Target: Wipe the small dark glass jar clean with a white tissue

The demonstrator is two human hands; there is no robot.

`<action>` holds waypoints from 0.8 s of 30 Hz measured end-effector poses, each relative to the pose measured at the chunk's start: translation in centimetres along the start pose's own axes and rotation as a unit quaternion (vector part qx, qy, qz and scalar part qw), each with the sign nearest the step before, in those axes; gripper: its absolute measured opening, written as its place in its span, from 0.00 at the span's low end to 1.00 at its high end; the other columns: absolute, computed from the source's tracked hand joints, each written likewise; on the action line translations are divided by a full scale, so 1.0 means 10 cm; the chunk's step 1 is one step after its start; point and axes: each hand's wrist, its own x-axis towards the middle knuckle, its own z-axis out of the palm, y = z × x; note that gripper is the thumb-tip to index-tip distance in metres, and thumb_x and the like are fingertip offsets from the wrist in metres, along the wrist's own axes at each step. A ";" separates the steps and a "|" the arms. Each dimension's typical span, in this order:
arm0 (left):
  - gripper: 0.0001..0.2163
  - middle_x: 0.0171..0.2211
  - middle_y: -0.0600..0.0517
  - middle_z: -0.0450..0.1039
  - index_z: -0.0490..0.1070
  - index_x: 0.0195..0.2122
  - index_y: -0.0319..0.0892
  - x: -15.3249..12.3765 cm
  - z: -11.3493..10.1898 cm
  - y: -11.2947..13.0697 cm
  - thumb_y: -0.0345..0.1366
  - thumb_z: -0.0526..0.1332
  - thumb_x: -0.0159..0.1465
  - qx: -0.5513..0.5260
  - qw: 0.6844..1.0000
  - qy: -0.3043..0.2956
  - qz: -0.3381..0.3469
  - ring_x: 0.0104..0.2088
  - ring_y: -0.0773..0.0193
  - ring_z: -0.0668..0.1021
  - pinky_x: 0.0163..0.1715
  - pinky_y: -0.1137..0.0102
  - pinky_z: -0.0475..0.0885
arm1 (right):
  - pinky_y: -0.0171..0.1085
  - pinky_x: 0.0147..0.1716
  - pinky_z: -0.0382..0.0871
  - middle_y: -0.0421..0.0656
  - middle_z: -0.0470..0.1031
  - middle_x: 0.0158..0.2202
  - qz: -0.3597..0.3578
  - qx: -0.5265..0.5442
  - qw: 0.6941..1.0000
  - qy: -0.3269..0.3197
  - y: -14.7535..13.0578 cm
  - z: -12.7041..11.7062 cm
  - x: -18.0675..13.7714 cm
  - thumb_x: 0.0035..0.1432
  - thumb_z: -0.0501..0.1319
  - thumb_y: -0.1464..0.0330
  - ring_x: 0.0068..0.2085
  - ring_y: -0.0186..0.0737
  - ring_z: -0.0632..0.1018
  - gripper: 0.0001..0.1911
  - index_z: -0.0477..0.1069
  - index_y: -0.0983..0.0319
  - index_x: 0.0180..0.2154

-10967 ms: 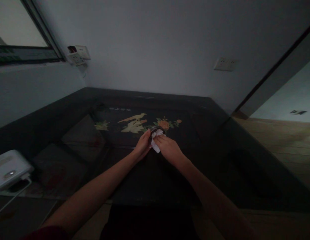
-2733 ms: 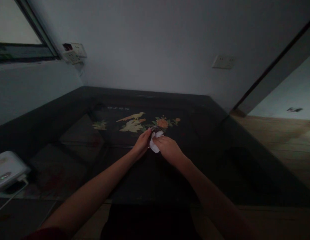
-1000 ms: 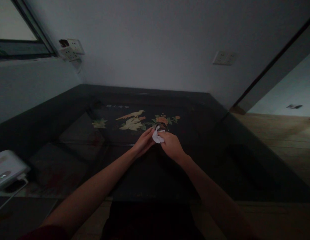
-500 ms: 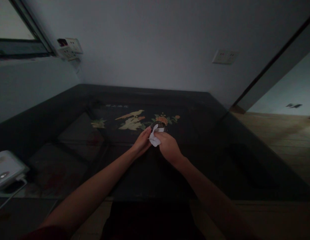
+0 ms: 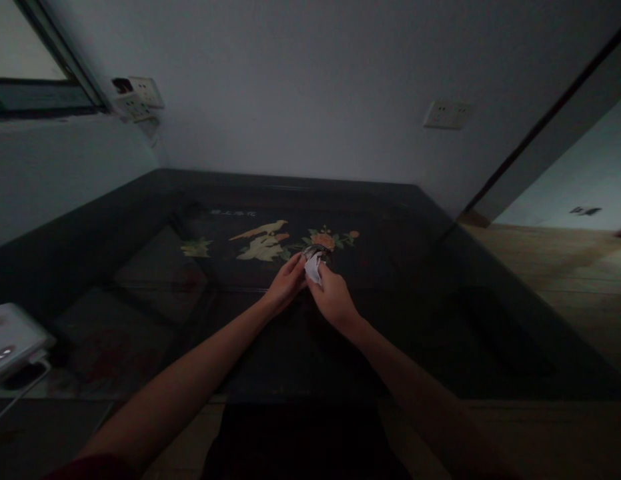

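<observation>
left hand [image 5: 285, 285] grips some small dark shiny thing [image 5: 317, 249] | right hand [image 5: 335, 298] pinches white tissue [image 5: 313, 268] against it | both over dark tabletop [image 5: 295, 353]

Exposure is dim; the tabletop [image 5: 285, 360] is almost black toward its near edge. Faint glare streaks the far edge. Fine detail is soft, margins stretched.

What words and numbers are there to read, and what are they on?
"上", "花": second and last of four pale characters on the dark tabletop; the other two are too blurred.
White box: a faint patch on top, too blurred to tell if it's writing.
No numbers that I can read.
</observation>
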 end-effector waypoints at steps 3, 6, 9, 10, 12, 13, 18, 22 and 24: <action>0.20 0.45 0.50 0.75 0.73 0.46 0.44 0.00 0.01 0.01 0.45 0.69 0.55 0.008 1.000 0.003 -0.003 0.40 0.65 0.76 0.40 0.73 0.73 | 0.37 0.37 0.68 0.49 0.78 0.38 0.000 0.118 0.992 0.045 0.06 0.03 0.03 0.63 0.51 0.69 0.39 0.45 0.78 0.12 0.68 0.64 0.45; 0.21 0.43 0.50 0.74 0.73 0.46 0.44 -0.01 0.03 0.03 0.46 0.70 0.53 0.015 1.000 0.012 -0.009 0.38 0.66 0.76 0.38 0.72 0.73 | 0.36 0.38 0.67 0.48 0.78 0.37 -0.011 0.136 0.989 0.056 0.12 0.02 0.07 0.62 0.50 0.71 0.39 0.44 0.78 0.12 0.70 0.63 0.42; 0.20 0.40 0.50 0.74 0.73 0.45 0.43 -0.02 0.04 0.04 0.47 0.69 0.54 0.020 1.000 0.012 -0.017 0.36 0.67 0.75 0.36 0.73 0.73 | 0.36 0.38 0.66 0.48 0.78 0.36 -0.039 0.082 0.996 0.016 0.16 -0.04 0.10 0.58 0.51 0.76 0.38 0.44 0.77 0.13 0.73 0.64 0.39; 0.20 0.40 0.51 0.74 0.73 0.45 0.42 -0.02 0.04 0.04 0.47 0.69 0.54 0.020 1.000 0.011 -0.021 0.36 0.68 0.75 0.35 0.74 0.73 | 0.36 0.38 0.66 0.48 0.79 0.36 -0.050 0.067 0.996 0.002 0.17 -0.07 0.11 0.57 0.51 0.77 0.38 0.43 0.78 0.15 0.73 0.64 0.40; 0.21 0.40 0.50 0.74 0.73 0.44 0.43 -0.02 0.03 0.05 0.47 0.70 0.53 0.019 0.999 0.012 -0.026 0.36 0.67 0.76 0.35 0.74 0.73 | 0.36 0.40 0.66 0.48 0.79 0.38 -0.070 0.045 0.996 -0.020 0.18 -0.11 0.11 0.55 0.50 0.79 0.39 0.43 0.78 0.17 0.74 0.63 0.41; 0.21 0.41 0.50 0.74 0.73 0.44 0.43 -0.03 0.03 0.05 0.47 0.70 0.53 0.017 0.999 0.012 -0.028 0.37 0.66 0.76 0.35 0.73 0.74 | 0.36 0.41 0.66 0.48 0.79 0.38 -0.081 0.038 0.996 -0.028 0.18 -0.14 0.11 0.54 0.50 0.79 0.39 0.44 0.78 0.17 0.74 0.63 0.40; 0.21 0.42 0.49 0.74 0.74 0.44 0.42 -0.03 0.05 0.06 0.47 0.70 0.53 0.012 0.999 -0.001 -0.030 0.38 0.65 0.76 0.37 0.72 0.74 | 0.35 0.41 0.65 0.49 0.80 0.38 -0.106 0.034 0.993 -0.041 0.18 -0.22 0.13 0.50 0.51 0.80 0.39 0.43 0.77 0.16 0.76 0.65 0.34; 0.22 0.42 0.50 0.74 0.73 0.45 0.42 -0.02 0.05 0.05 0.47 0.70 0.52 0.011 0.999 -0.002 -0.031 0.39 0.65 0.76 0.38 0.72 0.74 | 0.33 0.37 0.64 0.46 0.79 0.35 -0.068 0.044 0.997 -0.009 0.19 -0.21 0.15 0.49 0.52 0.80 0.36 0.41 0.77 0.16 0.76 0.64 0.33; 0.21 0.41 0.50 0.74 0.73 0.45 0.42 -0.01 0.03 0.04 0.47 0.70 0.53 0.010 0.999 0.001 -0.031 0.38 0.65 0.76 0.37 0.71 0.74 | 0.32 0.34 0.63 0.44 0.78 0.31 -0.050 0.051 0.997 -0.006 0.20 -0.18 0.15 0.50 0.52 0.79 0.34 0.40 0.76 0.14 0.75 0.64 0.32</action>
